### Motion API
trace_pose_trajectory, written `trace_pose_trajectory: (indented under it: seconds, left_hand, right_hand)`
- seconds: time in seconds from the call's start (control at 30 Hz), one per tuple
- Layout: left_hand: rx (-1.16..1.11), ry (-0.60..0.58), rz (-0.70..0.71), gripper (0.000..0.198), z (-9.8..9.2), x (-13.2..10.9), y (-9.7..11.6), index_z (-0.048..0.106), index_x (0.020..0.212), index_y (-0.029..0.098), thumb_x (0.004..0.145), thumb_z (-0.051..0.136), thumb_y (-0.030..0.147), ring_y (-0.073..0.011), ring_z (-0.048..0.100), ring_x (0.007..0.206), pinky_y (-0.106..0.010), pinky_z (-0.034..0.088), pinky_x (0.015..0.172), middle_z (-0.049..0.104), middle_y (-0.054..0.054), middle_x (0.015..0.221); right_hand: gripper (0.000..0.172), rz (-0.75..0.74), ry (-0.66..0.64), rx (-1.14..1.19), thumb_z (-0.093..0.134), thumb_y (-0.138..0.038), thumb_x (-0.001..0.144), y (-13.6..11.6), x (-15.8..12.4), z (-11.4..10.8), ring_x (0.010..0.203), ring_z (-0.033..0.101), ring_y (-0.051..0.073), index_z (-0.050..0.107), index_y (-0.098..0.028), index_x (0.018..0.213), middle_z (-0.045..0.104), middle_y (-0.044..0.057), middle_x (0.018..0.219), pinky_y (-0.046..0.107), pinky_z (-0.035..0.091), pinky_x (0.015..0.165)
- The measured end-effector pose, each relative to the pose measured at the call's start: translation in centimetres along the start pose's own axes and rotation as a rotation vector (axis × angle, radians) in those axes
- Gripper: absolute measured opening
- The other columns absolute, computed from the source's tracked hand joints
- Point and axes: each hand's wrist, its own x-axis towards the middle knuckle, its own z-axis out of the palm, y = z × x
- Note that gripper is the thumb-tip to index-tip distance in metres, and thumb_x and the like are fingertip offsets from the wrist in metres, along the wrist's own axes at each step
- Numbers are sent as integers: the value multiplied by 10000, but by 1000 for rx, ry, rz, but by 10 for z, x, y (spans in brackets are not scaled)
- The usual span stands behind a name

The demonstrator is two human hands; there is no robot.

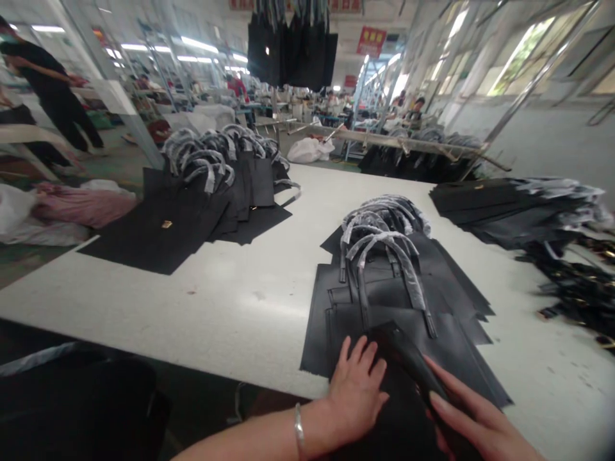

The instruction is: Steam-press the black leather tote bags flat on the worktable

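Note:
My left hand, with a silver bangle at the wrist, lies spread on a black panel near the table's front edge. My right hand grips a dark folded black piece, thumb on top. Just beyond both hands is a stack of black bag panels with plastic-wrapped handles arching over it.
More black panels with wrapped handles lie on the white table at the left. Another pile and black straps with gold hardware are at the right. Black bags hang overhead. A person stands far left.

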Motion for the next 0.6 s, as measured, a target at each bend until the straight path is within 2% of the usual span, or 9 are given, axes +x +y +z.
trace_pose_trajectory:
  seconds: [0.1, 0.2, 0.43, 0.5, 0.6]
  left_hand:
    - [80, 4, 68, 504, 3, -7, -9, 394, 1369, 165, 961, 326, 451, -273, 226, 1378, -532, 156, 1124, 372, -112, 1446]
    - [153, 51, 76, 500, 9, -7, -7, 404, 1369, 153, 974, 276, 432, -276, 235, 1372, -540, 162, 1112, 375, -114, 1446]
    - [188, 104, 79, 505, 12, -8, -7, 439, 1355, 142, 970, 273, 424, -287, 246, 1365, -551, 149, 1106, 370, -112, 1450]
    - [186, 106, 80, 500, 12, -8, -8, 448, 1349, 145, 971, 270, 421, -283, 247, 1364, -544, 147, 1106, 373, -108, 1448]
    - [192, 116, 83, 497, 15, -6, -7, 458, 1342, 135, 969, 277, 409, -290, 234, 1369, -540, 134, 1105, 378, -115, 1443]
  right_hand:
    - [838, 4, -93, -4, 694, -447, 715, -28, 24, 24, 441, 581, 148, 354, -200, 1439, 629, -36, 600, 215, 433, 376]
    - [811, -3, -126, -30, 682, -432, 740, -46, 38, 30, 473, 597, 155, 350, -187, 1438, 643, -25, 632, 227, 454, 409]
    - [891, 99, -70, -111, 669, -492, 724, -42, 33, 19, 445, 604, 170, 282, -185, 1466, 669, -11, 604, 219, 435, 369]
    - [890, 67, -47, -103, 678, -479, 724, -46, 37, 26, 454, 604, 168, 294, -157, 1459, 674, -8, 607, 225, 450, 387]
    - [890, -60, 20, -106, 713, -454, 715, -58, 46, 36, 480, 603, 166, 309, -162, 1453, 670, -27, 610, 239, 473, 432]
